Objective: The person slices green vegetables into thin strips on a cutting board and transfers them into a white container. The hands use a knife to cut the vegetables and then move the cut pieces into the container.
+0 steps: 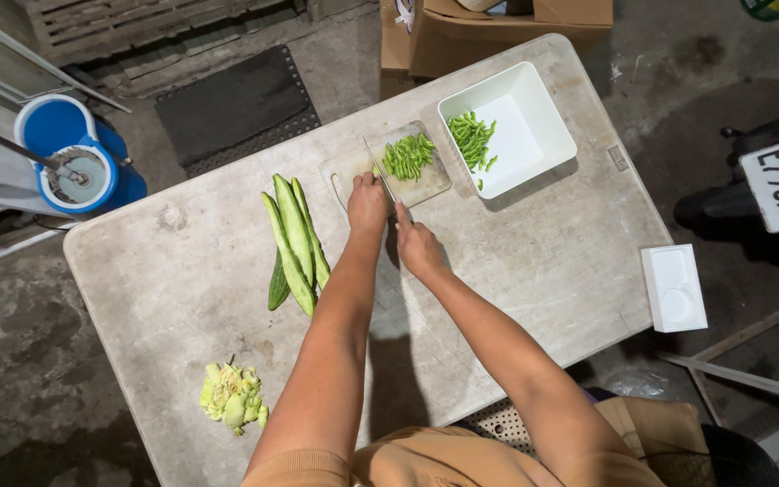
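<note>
Green strips (407,155) | board (344,167) | left hand (368,203) pressing | right hand (418,245) gripping knife (377,167)

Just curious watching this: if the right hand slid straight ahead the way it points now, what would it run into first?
The right hand holds a knife pointing up the cutting board. Going straight on, it would probably first meet the left hand close beside it, then the pile of cut green pieces; depth is hard to judge.

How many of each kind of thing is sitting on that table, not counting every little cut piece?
Long green vegetable halves: 4
Cutting board: 1
Knife: 1
White square tub: 1
Heap of pale green scraps: 1
Total: 8

The cut sticks on the board and in the tub are too many and too small to count.
</note>
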